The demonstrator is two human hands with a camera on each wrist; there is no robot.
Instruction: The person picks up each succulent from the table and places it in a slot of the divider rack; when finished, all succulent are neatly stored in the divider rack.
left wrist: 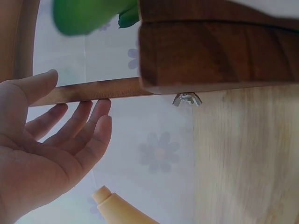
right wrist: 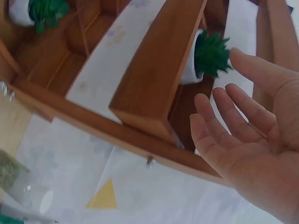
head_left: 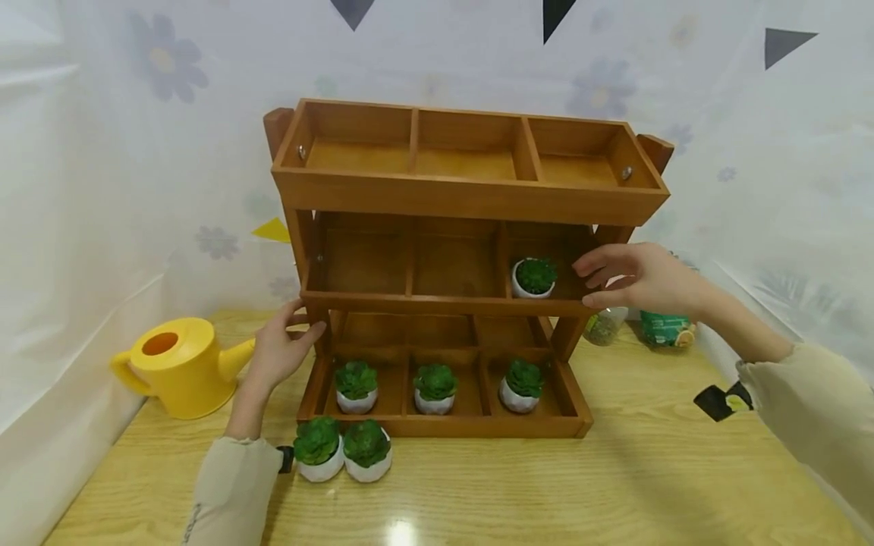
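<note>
A three-tier wooden planter shelf (head_left: 471,196) stands on the table. My left hand (head_left: 283,349) holds its left upright (left wrist: 117,87), thumb on one side and fingertips on the other. To the right, my right hand (head_left: 642,280) is beside the middle tier's right compartment, fingers spread and holding nothing. In that compartment sits a potted succulent (head_left: 535,277) in a white pot, a little apart from the fingertips. The bottom tier carries a potted succulent in each front compartment: left (head_left: 356,385), middle (head_left: 435,387) and right (head_left: 522,384).
Two more potted succulents (head_left: 319,449) (head_left: 367,450) stand on the table before the shelf's left front. A yellow watering can (head_left: 184,368) is left of my left hand. Behind the right upright are a clear container (head_left: 604,326) and a green packet (head_left: 665,330).
</note>
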